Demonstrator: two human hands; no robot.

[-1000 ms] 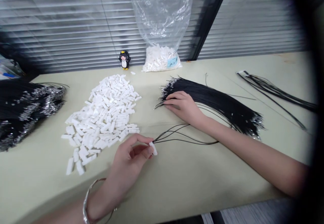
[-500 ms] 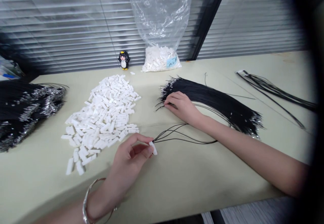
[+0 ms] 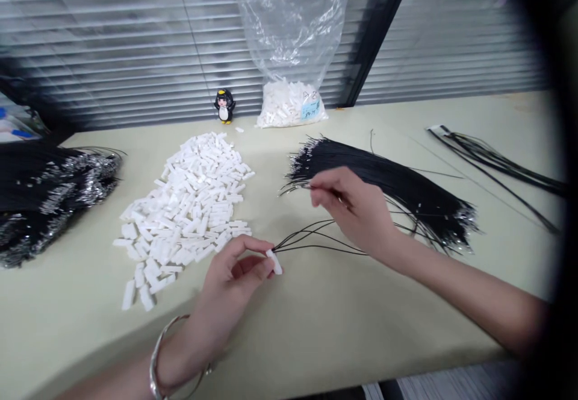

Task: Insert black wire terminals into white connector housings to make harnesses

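My left hand (image 3: 237,273) pinches a white connector (image 3: 274,262) with several black wires (image 3: 311,231) running from it to the right. Raised over the near edge of the black wire bundle (image 3: 383,174), my right hand (image 3: 354,204) has its thumb and fingertips together. A thin wire end seems to show at those fingertips, and a wire trails right behind the hand. The bundle has silvery tips at both ends. Left of the hands, a heap of white connectors (image 3: 194,201) is spread on the table.
At the far left lies another black wire bundle (image 3: 54,189). A clear bag of white pieces (image 3: 289,105) and a penguin figure (image 3: 224,108) stand at the back. More black wires (image 3: 492,156) with a white connector lie at the right on the table (image 3: 316,340).
My right hand has lifted from the bundle's left end and moved right and toward me, apparently with a wire. My left hand stays nearly in place. The view has shifted slightly.
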